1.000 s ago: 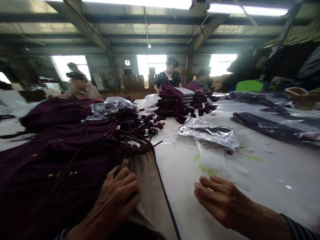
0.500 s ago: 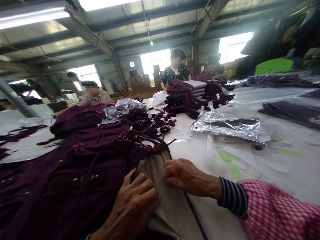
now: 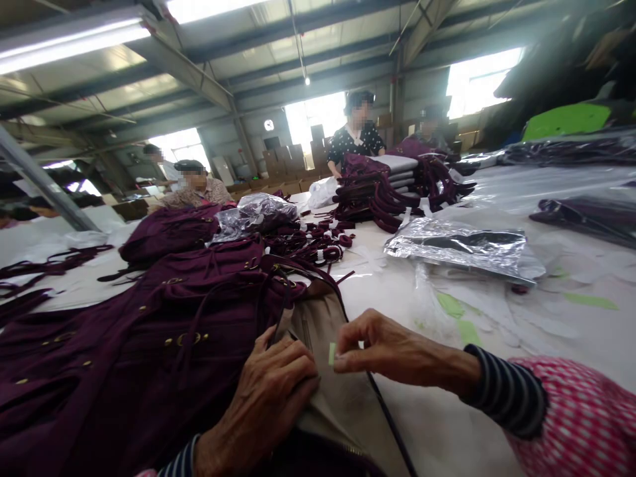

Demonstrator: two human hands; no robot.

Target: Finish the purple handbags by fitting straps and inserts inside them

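A dark purple bag (image 3: 199, 371) lies open in front of me, its beige lining (image 3: 328, 397) folded outward toward the right. My left hand (image 3: 265, 391) is closed over the edge of the opening, with fingers curled on the lining; the fingertips are partly hidden. Over the lining, my right hand (image 3: 365, 344) pinches a small light-green sticker (image 3: 332, 354) between thumb and forefinger. A zipper (image 3: 352, 449) runs along the bag's near edge.
Bundled purple straps (image 3: 318, 245) lie beyond the bag. A stack of purple pieces (image 3: 387, 189) stands farther back. Silvery plastic packets (image 3: 462, 245) and green strips (image 3: 467, 333) lie to the right. Across the table are several people, one in a dotted top (image 3: 355, 142).
My right hand has drawn slightly back from the lining, and the green sticker now shows at its fingertips. My left hand stays on the bag. The view has shifted a little.
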